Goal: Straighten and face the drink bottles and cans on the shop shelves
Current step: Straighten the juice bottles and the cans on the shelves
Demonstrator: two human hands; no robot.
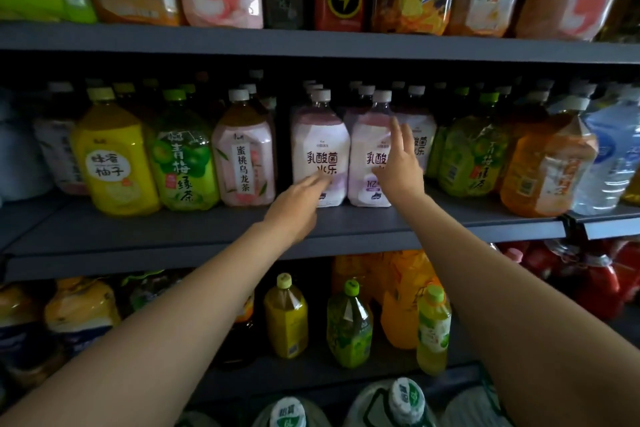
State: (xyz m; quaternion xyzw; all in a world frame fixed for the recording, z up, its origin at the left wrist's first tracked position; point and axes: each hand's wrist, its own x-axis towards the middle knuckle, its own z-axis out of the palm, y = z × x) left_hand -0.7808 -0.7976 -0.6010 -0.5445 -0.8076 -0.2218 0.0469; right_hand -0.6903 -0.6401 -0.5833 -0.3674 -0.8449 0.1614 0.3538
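Two pink-and-white yoghurt drink bottles stand side by side at the front of the middle shelf (242,225), labels facing me. My left hand (298,201) reaches to the lower front of the left bottle (320,146), straight fingers touching its label. My right hand (400,166) lies flat with spread fingers against the front of the right bottle (369,152), covering part of its label. Neither hand curls round a bottle. More bottles of the same drink stand in rows behind.
Left of the pair stand a peach oolong bottle (244,156), a green plum tea bottle (183,163) and a yellow pomelo bottle (114,159). Right are green (471,152) and orange (547,166) bottles and a water jug (609,156). Shelves above and below hold more drinks.
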